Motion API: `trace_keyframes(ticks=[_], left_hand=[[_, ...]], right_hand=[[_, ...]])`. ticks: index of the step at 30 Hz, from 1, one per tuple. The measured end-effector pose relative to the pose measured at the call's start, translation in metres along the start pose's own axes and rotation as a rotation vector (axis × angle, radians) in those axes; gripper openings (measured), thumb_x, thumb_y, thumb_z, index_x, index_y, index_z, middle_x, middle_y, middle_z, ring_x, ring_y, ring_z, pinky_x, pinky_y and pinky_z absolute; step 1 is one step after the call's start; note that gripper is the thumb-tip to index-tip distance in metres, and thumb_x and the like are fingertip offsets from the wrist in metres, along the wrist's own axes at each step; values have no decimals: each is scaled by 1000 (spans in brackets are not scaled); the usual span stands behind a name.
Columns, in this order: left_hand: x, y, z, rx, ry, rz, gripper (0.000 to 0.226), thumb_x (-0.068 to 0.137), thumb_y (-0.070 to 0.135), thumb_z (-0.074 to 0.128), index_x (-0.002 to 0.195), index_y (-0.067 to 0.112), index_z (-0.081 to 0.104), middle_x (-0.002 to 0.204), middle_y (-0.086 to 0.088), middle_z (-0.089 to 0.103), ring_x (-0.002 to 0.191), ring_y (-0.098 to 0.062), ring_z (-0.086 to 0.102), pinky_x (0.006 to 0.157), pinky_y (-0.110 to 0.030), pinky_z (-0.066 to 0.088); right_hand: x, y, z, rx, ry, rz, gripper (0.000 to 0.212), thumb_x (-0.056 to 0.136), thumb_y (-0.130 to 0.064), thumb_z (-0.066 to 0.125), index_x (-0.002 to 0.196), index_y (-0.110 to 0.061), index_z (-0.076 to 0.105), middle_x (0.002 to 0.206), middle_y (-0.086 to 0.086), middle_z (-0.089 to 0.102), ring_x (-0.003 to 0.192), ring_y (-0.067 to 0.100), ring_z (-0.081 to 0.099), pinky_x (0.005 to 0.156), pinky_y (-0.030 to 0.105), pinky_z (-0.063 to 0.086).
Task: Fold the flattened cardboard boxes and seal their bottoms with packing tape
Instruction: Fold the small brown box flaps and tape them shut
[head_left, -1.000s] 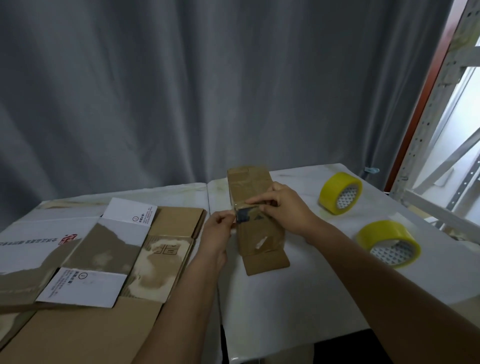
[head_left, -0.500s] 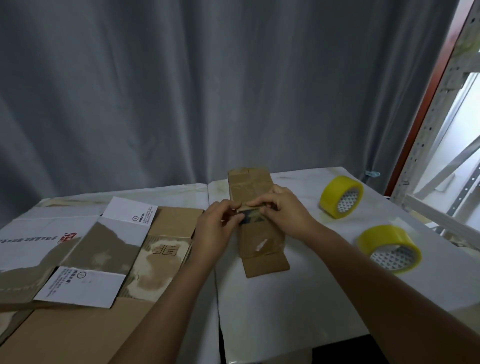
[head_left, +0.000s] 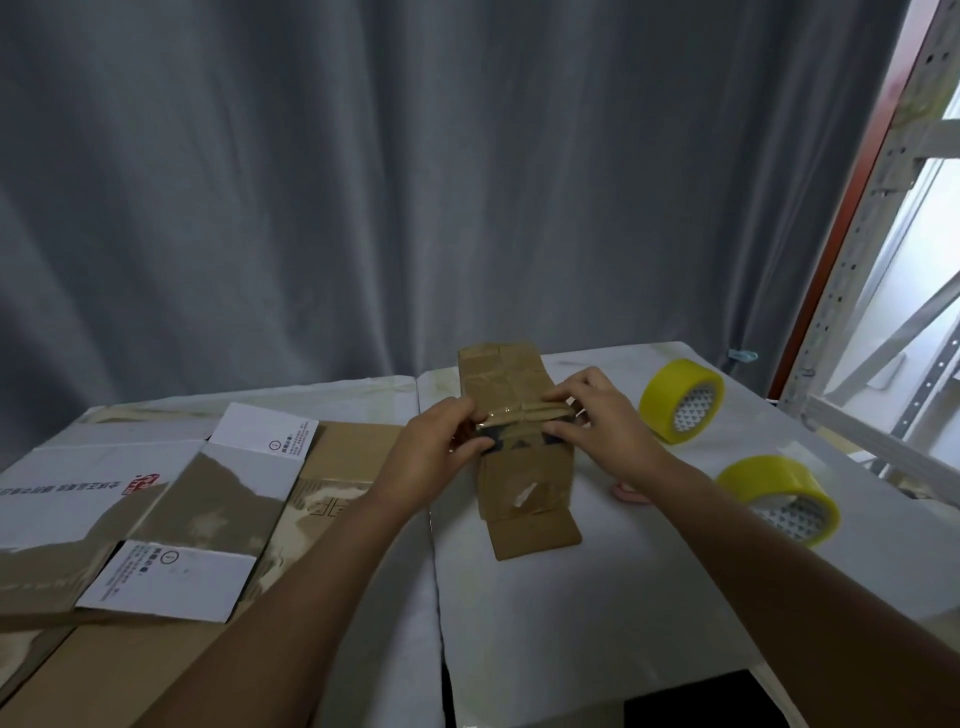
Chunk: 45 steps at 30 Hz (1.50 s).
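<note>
From the head camera, looking down, a small flattened brown cardboard box (head_left: 522, 447) with old glossy tape on it is lying lengthwise near the middle of the white-covered table (head_left: 571, 613), one loose flap pointing toward the person. The left hand (head_left: 436, 447) is pinching the box's left edge at a crosswise crease, thumb below and fingers curled over the top, while the right hand (head_left: 602, 421) is gripping the right edge at the same crease, thumb underneath and fingers bent on top; both hands are touching the cardboard and seem to be prising it open into a tube. The piece looks light and thin, stiff along its panels but ready to bend at the scored lines, and the worn tape is probably making its surface slick, so holding it at the side edges by the crease, as now, seems the safest grip. Two yellow rolls of packing tape (head_left: 680, 401) (head_left: 779, 499) are waiting to the right, well apart from the hands. A larger flattened brown-and-white printed cardboard carton (head_left: 156, 509) is lying on the left side, untouched.
</note>
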<state>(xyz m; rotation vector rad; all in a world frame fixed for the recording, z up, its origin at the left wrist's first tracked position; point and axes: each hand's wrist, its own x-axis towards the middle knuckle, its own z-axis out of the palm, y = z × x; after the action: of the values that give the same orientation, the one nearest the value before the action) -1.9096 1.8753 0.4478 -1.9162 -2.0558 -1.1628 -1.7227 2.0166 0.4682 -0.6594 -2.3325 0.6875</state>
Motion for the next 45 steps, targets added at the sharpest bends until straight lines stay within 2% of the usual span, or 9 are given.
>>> trace_keyframes(ticks=[7,18,24,27,32,35,39,42,45], left_hand=[[-3,-2,6,38,13,48,20,89,29,69,99,17,57,90,4,58,79,-10,57,70,-35,53],[-2,8,18,98,39,-63,25,89,34,67,94,25,44,87,11,49,71,-5,50,57,-20,42],[4,19,14,101,49,-79,24,92,34,62,92,23,42,85,11,51,71,3,49,57,-21,37],[5,21,2,-173,126,-211,20,91,31,66,92,23,48,82,5,62,68,-7,63,62,-26,53],[2,18,-38,-898,584,-642,19,95,22,62,98,8,50,73,-7,63,52,-8,58,54,-21,55],[-10,5,-54,-1281,542,-916,17,97,21,58,89,7,60,57,1,62,43,-2,55,43,-12,48],[-27,-13,-54,-1585,480,-1138,11,94,10,60,85,5,64,78,-5,63,45,-6,61,41,-14,50],[-34,-24,-39,-1497,405,-1186,9,93,12,63,90,3,64,86,-7,62,65,-11,62,47,-21,57],[-37,-29,-26,-971,403,-1075,15,99,14,52,87,7,57,85,-13,61,73,-19,60,62,-30,60]], right_hand=[[-17,17,-4,413,2,127,45,85,4,66,125,-17,63,121,2,56,95,3,60,81,12,49],[-10,20,11,251,175,97,41,78,3,73,108,-24,67,87,0,58,77,12,57,80,28,52],[-19,12,12,351,38,142,52,88,5,59,127,-29,56,126,-1,60,110,16,64,97,30,51],[-11,-11,2,538,85,116,48,95,-7,57,136,-31,49,125,-3,64,116,9,60,102,28,47],[15,-36,-31,689,239,232,33,100,-22,50,133,-24,55,121,0,66,112,9,62,100,25,44],[13,-16,-34,551,359,409,34,100,-26,49,134,-22,55,137,-2,54,129,15,47,105,25,33],[-5,-6,-11,668,149,630,46,98,-54,39,137,-31,45,139,-6,50,125,20,48,103,38,39],[-11,-9,12,723,0,615,66,80,-78,46,127,-32,55,126,-4,63,110,17,62,95,39,50],[-8,-9,25,651,4,556,82,71,-82,51,138,-35,46,137,-3,55,121,18,55,105,42,44]])
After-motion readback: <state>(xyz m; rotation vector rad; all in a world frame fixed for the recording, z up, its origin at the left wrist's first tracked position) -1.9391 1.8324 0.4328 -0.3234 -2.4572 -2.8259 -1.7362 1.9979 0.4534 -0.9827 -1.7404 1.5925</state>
